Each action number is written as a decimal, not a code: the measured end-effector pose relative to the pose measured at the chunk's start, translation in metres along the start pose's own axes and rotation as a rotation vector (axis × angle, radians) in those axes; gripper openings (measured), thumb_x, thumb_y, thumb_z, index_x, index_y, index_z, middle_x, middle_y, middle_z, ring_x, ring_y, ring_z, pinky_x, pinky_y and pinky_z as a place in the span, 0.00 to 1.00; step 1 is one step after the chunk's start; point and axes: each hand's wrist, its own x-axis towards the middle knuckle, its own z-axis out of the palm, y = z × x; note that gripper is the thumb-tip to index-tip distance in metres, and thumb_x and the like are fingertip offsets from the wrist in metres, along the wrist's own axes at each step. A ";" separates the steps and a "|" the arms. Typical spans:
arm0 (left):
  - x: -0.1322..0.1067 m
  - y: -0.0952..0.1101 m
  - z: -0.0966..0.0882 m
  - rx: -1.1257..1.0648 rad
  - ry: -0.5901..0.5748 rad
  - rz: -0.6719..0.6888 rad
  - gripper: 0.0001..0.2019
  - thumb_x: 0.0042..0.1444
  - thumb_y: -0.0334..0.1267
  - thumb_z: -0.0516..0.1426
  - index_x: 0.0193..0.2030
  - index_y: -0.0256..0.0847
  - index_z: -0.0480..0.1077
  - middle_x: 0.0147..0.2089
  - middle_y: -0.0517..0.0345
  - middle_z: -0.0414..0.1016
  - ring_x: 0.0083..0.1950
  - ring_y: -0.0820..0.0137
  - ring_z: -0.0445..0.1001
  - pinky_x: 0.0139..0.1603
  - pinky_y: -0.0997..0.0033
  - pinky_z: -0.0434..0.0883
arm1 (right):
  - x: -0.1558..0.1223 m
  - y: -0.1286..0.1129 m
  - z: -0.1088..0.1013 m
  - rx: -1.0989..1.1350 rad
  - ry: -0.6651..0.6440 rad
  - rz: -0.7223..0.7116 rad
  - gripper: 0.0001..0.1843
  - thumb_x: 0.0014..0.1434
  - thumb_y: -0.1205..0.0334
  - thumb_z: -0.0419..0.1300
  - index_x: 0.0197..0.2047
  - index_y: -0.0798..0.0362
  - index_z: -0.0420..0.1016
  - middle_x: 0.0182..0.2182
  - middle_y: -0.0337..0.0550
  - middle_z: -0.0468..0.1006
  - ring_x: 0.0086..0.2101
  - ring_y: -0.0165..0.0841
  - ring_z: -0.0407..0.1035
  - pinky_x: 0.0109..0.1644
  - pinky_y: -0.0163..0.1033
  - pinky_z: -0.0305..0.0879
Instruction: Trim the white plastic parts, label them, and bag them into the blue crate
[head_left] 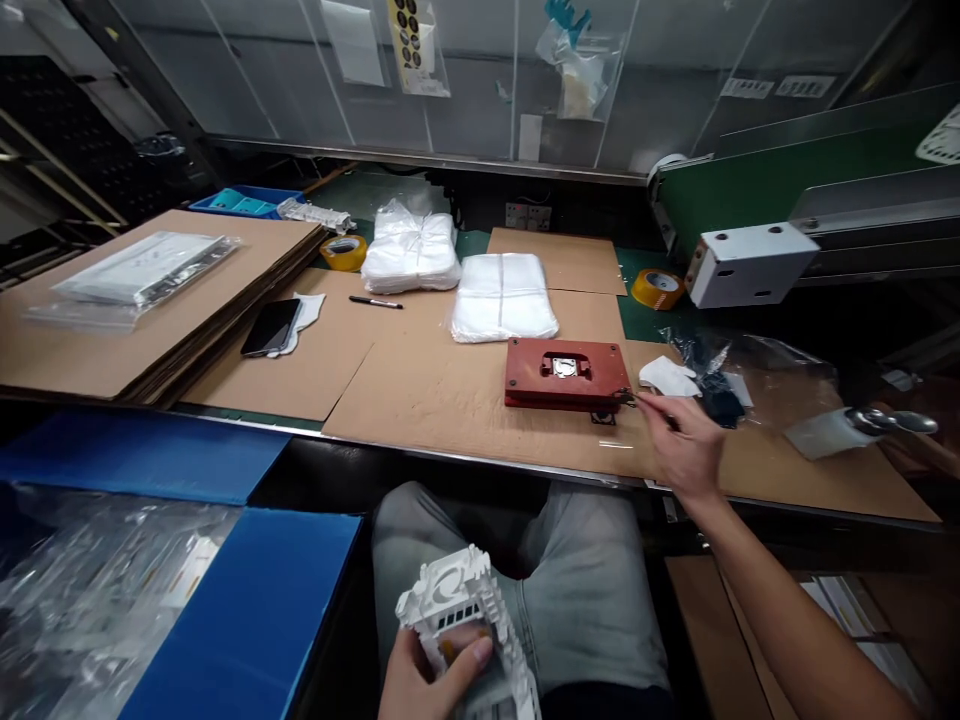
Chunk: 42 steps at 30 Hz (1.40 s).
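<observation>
My left hand is low over my lap, gripping a white lattice-like plastic part whose upper end sticks out above the fingers. My right hand reaches across the cardboard-covered bench, slightly blurred, with its fingertips close to a small metal latch on the right edge of a flat red metal jig. A dark thin shape near those fingertips is too blurred to identify. The jig has a silver insert in its central opening. A crumpled white cloth lies just beyond my right hand.
Two bagged white stacks sit behind the jig, beside a marker, a phone and yellow tape rolls. Stacked cardboard sheets fill the left. A green conveyor stands back right; blue corrugated boards lie low left.
</observation>
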 end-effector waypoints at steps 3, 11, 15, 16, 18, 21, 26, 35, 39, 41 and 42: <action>-0.012 0.009 0.007 -0.080 -0.015 0.083 0.34 0.36 0.51 0.71 0.49 0.38 0.70 0.45 0.45 0.81 0.50 0.45 0.78 0.47 0.55 0.75 | -0.025 -0.035 -0.014 0.083 0.032 0.119 0.15 0.65 0.54 0.60 0.49 0.51 0.81 0.37 0.48 0.82 0.36 0.40 0.75 0.41 0.46 0.72; -0.021 0.015 0.005 0.163 -0.164 0.502 0.13 0.54 0.44 0.64 0.39 0.42 0.67 0.34 0.60 0.70 0.34 0.67 0.70 0.35 0.70 0.67 | -0.133 -0.147 -0.026 0.755 -0.601 0.824 0.27 0.57 0.55 0.70 0.59 0.45 0.72 0.30 0.38 0.75 0.23 0.27 0.61 0.23 0.32 0.59; -0.026 0.008 0.002 0.262 -0.110 0.581 0.09 0.55 0.38 0.61 0.39 0.43 0.65 0.35 0.60 0.68 0.34 0.68 0.69 0.36 0.71 0.65 | -0.149 -0.172 -0.018 0.930 -0.642 0.932 0.26 0.57 0.57 0.70 0.58 0.44 0.70 0.27 0.34 0.74 0.25 0.26 0.63 0.28 0.31 0.62; -0.027 0.007 0.002 0.287 -0.095 0.589 0.08 0.55 0.36 0.61 0.39 0.43 0.65 0.36 0.60 0.68 0.35 0.68 0.69 0.36 0.71 0.65 | -0.151 -0.174 -0.016 0.953 -0.640 0.951 0.27 0.57 0.58 0.70 0.58 0.44 0.70 0.27 0.33 0.74 0.25 0.26 0.63 0.29 0.30 0.62; -0.029 0.005 0.002 0.320 -0.072 0.601 0.08 0.55 0.35 0.61 0.39 0.44 0.65 0.37 0.60 0.68 0.36 0.68 0.69 0.37 0.71 0.65 | -0.152 -0.177 -0.013 0.972 -0.641 0.975 0.27 0.57 0.58 0.70 0.58 0.44 0.69 0.27 0.33 0.74 0.26 0.26 0.63 0.29 0.29 0.61; -0.031 0.003 0.002 0.329 -0.063 0.623 0.08 0.57 0.35 0.61 0.40 0.44 0.64 0.38 0.60 0.68 0.37 0.68 0.70 0.38 0.70 0.66 | -0.152 -0.178 -0.012 0.963 -0.653 0.979 0.27 0.56 0.59 0.70 0.58 0.45 0.69 0.27 0.33 0.73 0.25 0.25 0.62 0.29 0.29 0.60; -0.030 0.001 0.002 0.304 -0.050 0.676 0.09 0.57 0.32 0.62 0.41 0.45 0.65 0.39 0.61 0.67 0.37 0.69 0.70 0.38 0.71 0.66 | -0.151 -0.182 -0.012 0.922 -0.655 0.995 0.27 0.57 0.58 0.70 0.58 0.45 0.70 0.26 0.31 0.71 0.25 0.24 0.61 0.29 0.28 0.60; -0.028 0.001 0.001 0.311 -0.039 0.731 0.11 0.57 0.32 0.63 0.44 0.47 0.67 0.42 0.61 0.68 0.42 0.68 0.71 0.43 0.69 0.67 | -0.149 -0.182 -0.011 0.923 -0.654 1.004 0.27 0.57 0.57 0.70 0.58 0.46 0.70 0.26 0.30 0.71 0.25 0.23 0.63 0.29 0.27 0.61; -0.029 0.000 0.002 0.329 -0.020 0.750 0.11 0.57 0.32 0.63 0.44 0.47 0.67 0.42 0.61 0.68 0.42 0.67 0.71 0.43 0.68 0.67 | -0.151 -0.181 -0.010 0.942 -0.645 1.002 0.26 0.57 0.58 0.70 0.58 0.46 0.70 0.26 0.30 0.71 0.27 0.24 0.64 0.30 0.27 0.62; -0.029 0.000 0.003 0.330 -0.013 0.755 0.11 0.57 0.33 0.62 0.44 0.47 0.67 0.42 0.61 0.68 0.42 0.67 0.71 0.43 0.68 0.68 | -0.151 -0.180 -0.009 0.952 -0.641 1.005 0.26 0.57 0.58 0.70 0.58 0.46 0.70 0.26 0.30 0.71 0.27 0.23 0.64 0.31 0.26 0.62; -0.028 0.000 0.003 0.330 -0.011 0.758 0.10 0.58 0.33 0.62 0.44 0.47 0.67 0.42 0.61 0.68 0.42 0.67 0.71 0.43 0.68 0.68 | -0.151 -0.180 -0.009 0.955 -0.638 1.007 0.27 0.58 0.58 0.70 0.58 0.46 0.70 0.26 0.30 0.70 0.27 0.23 0.64 0.31 0.26 0.62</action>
